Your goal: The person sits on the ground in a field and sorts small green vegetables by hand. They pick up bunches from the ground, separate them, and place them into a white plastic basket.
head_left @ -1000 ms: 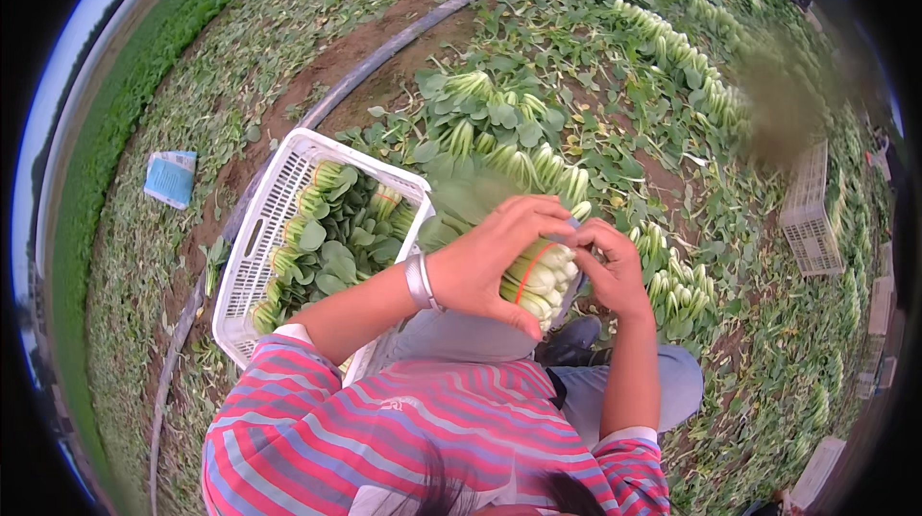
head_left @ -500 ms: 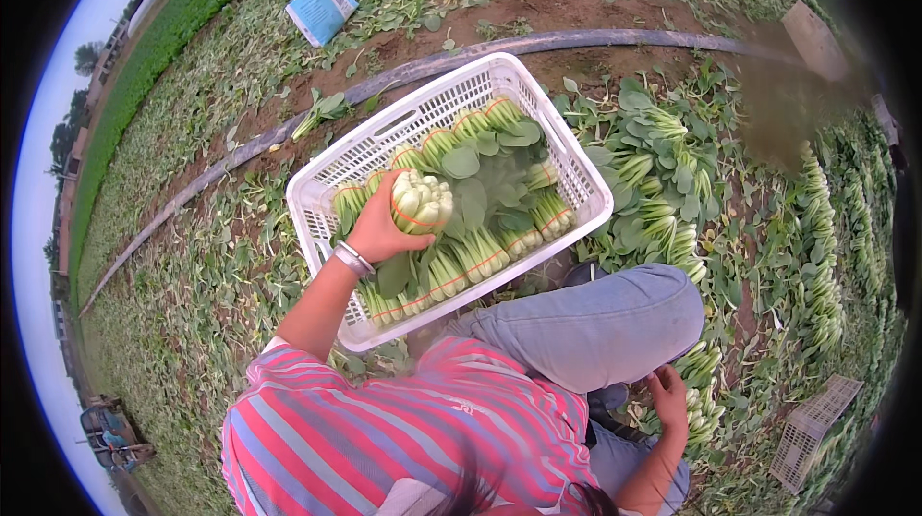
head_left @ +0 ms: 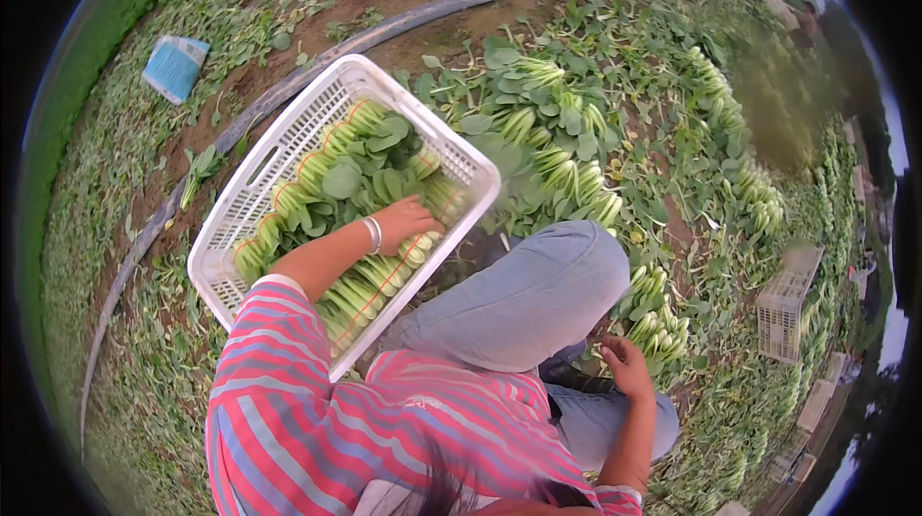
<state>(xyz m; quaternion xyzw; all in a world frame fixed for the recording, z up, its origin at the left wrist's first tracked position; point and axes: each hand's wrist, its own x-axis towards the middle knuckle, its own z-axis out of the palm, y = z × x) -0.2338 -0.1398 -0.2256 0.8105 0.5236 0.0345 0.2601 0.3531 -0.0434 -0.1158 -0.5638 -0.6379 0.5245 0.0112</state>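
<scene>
Along the right-hand row of the white crate [head_left: 427, 127], my left hand [head_left: 403, 220] lies back upward over a banded bundle of greens [head_left: 419, 245]. The bundle sits under and just to the near side of the fingers, apparently touching them; its long axis runs across the crate's short width. Left finger state: extended toward the right, tips partly hidden; I cannot tell whether they pinch the bundle or only press on it. The left hand is the nearer one. My right hand [head_left: 627, 367] is well apart, outside the crate and right of my bent knee [head_left: 591, 262], fingers loosely curled, nothing visible between them. Bundle orientation: pale stem ends point toward the near right wall, leaf ends far left, toward the crate's leafy centre.
</scene>
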